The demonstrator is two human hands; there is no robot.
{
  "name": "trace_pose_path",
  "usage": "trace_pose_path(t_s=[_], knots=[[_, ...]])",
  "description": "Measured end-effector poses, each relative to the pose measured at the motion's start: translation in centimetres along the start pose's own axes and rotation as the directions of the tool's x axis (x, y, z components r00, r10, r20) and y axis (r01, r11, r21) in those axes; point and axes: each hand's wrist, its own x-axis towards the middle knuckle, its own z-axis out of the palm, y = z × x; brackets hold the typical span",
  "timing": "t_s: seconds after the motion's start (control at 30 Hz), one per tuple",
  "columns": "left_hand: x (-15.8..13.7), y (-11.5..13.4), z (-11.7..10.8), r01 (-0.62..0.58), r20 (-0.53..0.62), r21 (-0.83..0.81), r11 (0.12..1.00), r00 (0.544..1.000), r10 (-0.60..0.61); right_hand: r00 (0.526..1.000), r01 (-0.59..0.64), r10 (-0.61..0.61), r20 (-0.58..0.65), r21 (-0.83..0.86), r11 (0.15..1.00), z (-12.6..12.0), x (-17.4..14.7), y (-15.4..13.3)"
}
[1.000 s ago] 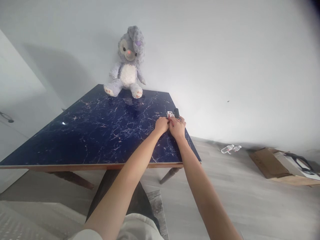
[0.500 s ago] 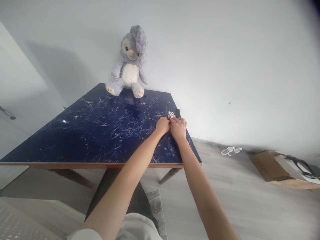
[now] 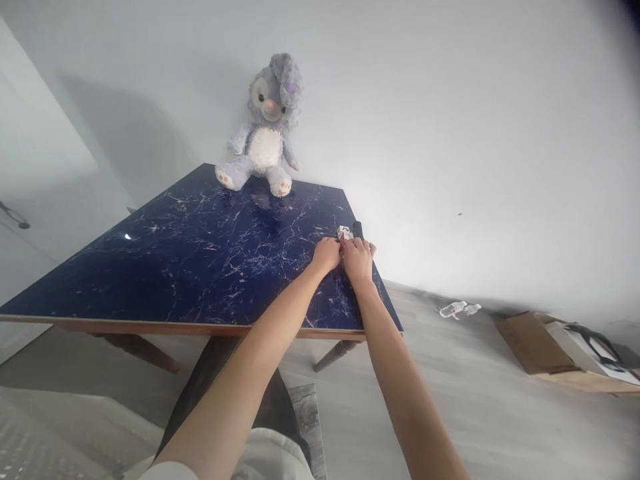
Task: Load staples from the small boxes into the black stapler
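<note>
Near the right edge of the blue marbled table (image 3: 215, 267), my two hands are close together. My left hand (image 3: 327, 254) has its fingers curled in, against a small red and white box (image 3: 345, 233); what its fingertips grip is hidden. My right hand (image 3: 358, 259) is closed too, its fingers bent over the near side of the box, and I cannot make out what lies under them. Just beyond the right hand a dark cylindrical object (image 3: 357, 229) shows, partly covered by the fingers.
A grey plush toy (image 3: 267, 143) sits at the table's back edge against the wall. On the floor to the right lie clear plastic bottles (image 3: 453, 309) and an open cardboard box (image 3: 537, 340). A wooden table leg (image 3: 336, 355) shows below the front edge.
The fingers of my right hand have drawn in and bent more, where they lay stretched toward the box before. The view has shifted slightly; the toy stays seated.
</note>
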Motion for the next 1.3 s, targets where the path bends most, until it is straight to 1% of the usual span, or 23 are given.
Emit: trace_pose_path(t_s=[0.27, 0.47, 0.57, 0.63, 0.67, 0.73, 0.77, 0.83, 0.93, 1.0, 1.07, 1.13, 1.17, 1.23, 1.3], knots=[[-0.1, 0.0, 0.4, 0.009, -0.008, 0.056, 0.998, 1.000, -0.008, 0.999, -0.034, 0.034, 0.017, 0.036, 0.999, -0.3, -0.2, -0.2], [-0.7, 0.8, 0.1, -0.010, -0.028, 0.115, 0.993, 1.000, 0.013, 0.999, -0.046, 0.045, 0.008, 0.091, 0.995, -0.8, -0.6, -0.2], [-1.9, 0.8, -0.5, -0.035, -0.039, 0.135, 0.990, 0.998, 0.041, 0.992, -0.112, 0.118, -0.044, 0.120, 0.986, -1.1, -0.7, 0.0], [-3.0, -0.1, -1.3, -0.063, -0.039, 0.146, 0.987, 0.997, 0.069, 0.979, -0.175, 0.188, -0.083, 0.142, 0.974, -1.3, -0.8, 0.4], [-3.7, -0.8, -1.9, -0.079, -0.038, 0.152, 0.985, 0.996, 0.085, 0.971, -0.204, 0.220, -0.098, 0.154, 0.967, -1.4, -0.8, 0.6], [-5.0, -3.1, -3.6, -0.111, -0.042, 0.169, 0.979, 0.992, 0.120, 0.956, -0.250, 0.271, -0.115, 0.174, 0.953, -1.5, -0.9, 1.0], [-5.6, -4.6, -4.6, -0.116, -0.047, 0.178, 0.977, 0.991, 0.126, 0.950, -0.266, 0.290, -0.118, 0.183, 0.946, -1.6, -0.9, 1.1], [-6.8, -8.2, -7.1, -0.079, -0.070, 0.217, 0.973, 0.993, 0.096, 0.943, -0.286, 0.312, -0.115, 0.199, 0.937, -1.7, -1.0, 1.2], [-8.8, -14.4, -11.1, 0.001, -0.105, 0.326, 0.946, 0.994, 0.035, 0.935, -0.309, 0.337, -0.109, 0.212, 0.927, -1.9, -0.9, 1.0], [-10.3, -18.2, -13.6, 0.111, -0.150, 0.410, 0.905, 0.987, -0.053, 0.921, -0.342, 0.372, -0.113, 0.221, 0.913, -1.8, -0.9, 0.9], [-11.6, -21.0, -15.4, 0.223, -0.206, 0.459, 0.860, 0.968, -0.141, 0.898, -0.395, 0.428, -0.104, 0.242, 0.886, -1.6, -0.8, 1.1], [-12.3, -22.7, -16.4, 0.301, -0.235, 0.446, 0.843, 0.948, -0.214, 0.871, -0.455, 0.488, -0.051, 0.288, 0.843, -1.2, -0.7, 1.3], [-12.4, -23.1, -16.6, 0.309, -0.230, 0.429, 0.849, 0.946, -0.229, 0.858, -0.486, 0.513, -0.002, 0.318, 0.814, -1.0, -0.6, 1.4], [-12.1, -23.3, -16.7, 0.286, -0.195, 0.398, 0.872, 0.955, -0.224, 0.832, -0.541, 0.543, 0.112, 0.378, 0.751, -0.7, -0.4, 1.5], [-11.6, -23.2, -16.5, 0.250, -0.167, 0.382, 0.889, 0.966, -0.200, 0.812, -0.578, 0.547, 0.206, 0.420, 0.700, -0.4, -0.2, 1.4]])
